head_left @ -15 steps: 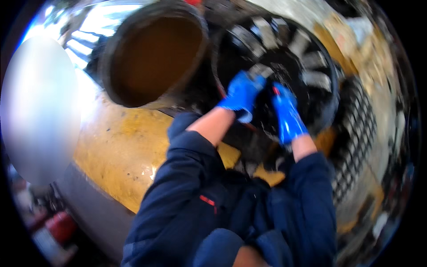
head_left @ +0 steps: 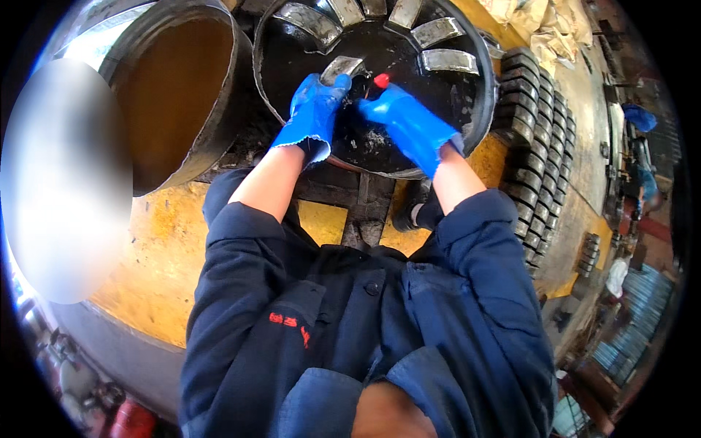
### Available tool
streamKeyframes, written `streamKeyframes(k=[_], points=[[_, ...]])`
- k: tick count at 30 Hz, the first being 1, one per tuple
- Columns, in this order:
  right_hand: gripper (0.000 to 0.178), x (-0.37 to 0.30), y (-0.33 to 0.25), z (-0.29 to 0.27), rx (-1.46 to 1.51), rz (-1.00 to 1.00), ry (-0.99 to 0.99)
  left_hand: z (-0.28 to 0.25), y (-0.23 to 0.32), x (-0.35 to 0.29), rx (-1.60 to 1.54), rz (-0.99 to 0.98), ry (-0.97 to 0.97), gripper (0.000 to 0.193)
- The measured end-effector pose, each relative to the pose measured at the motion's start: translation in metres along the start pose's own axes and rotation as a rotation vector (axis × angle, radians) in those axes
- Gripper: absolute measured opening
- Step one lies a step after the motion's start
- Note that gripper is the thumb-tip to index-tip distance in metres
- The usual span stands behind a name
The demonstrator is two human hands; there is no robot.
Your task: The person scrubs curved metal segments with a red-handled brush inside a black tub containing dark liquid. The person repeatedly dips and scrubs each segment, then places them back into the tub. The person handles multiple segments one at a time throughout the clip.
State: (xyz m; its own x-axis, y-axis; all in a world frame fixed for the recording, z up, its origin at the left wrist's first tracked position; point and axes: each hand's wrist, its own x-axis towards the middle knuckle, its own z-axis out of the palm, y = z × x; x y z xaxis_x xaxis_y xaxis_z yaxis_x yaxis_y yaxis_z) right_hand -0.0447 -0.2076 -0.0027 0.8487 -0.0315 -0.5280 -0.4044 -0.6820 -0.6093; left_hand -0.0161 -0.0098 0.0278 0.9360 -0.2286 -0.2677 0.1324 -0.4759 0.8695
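Note:
My left hand (head_left: 315,106), in a blue rubber glove, grips the near end of a grey curved metal block (head_left: 343,69) over a round, dark, wet pan (head_left: 488,109). To its right my right hand (head_left: 405,117), gloved alike, is closed around a tool with a red end (head_left: 382,80). The rest of that tool is hidden by the glove and dark against the pan. More curved metal blocks lie spaced around the pan's far and right side, one pale block (head_left: 449,61) among them. Wet streaks shine on the pan's floor below my hands.
A large drum (head_left: 219,109) of brown liquid stands left of the pan. Stacked rows of dark curved blocks (head_left: 537,146) line the right side. Yellow flooring (head_left: 168,263) lies at the left, and pale sacks (head_left: 555,33) sit at the far right.
My view has shifted, so the pan and drum now sit further left and higher. My left hand stays at the block, and the red-ended tool remains in my right hand.

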Motion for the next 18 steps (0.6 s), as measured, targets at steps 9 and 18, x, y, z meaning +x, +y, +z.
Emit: streamKeyframes(k=[9,18], points=[[0.040,-0.011,-0.005,0.011,-0.367,0.023,0.282,-0.001,0.006,0.004,0.022,-0.018,0.011,0.068],[0.033,-0.014,0.005,0.003,-0.241,-0.246,0.623,-0.002,-0.001,0.000,-0.025,-0.002,0.002,0.064]])
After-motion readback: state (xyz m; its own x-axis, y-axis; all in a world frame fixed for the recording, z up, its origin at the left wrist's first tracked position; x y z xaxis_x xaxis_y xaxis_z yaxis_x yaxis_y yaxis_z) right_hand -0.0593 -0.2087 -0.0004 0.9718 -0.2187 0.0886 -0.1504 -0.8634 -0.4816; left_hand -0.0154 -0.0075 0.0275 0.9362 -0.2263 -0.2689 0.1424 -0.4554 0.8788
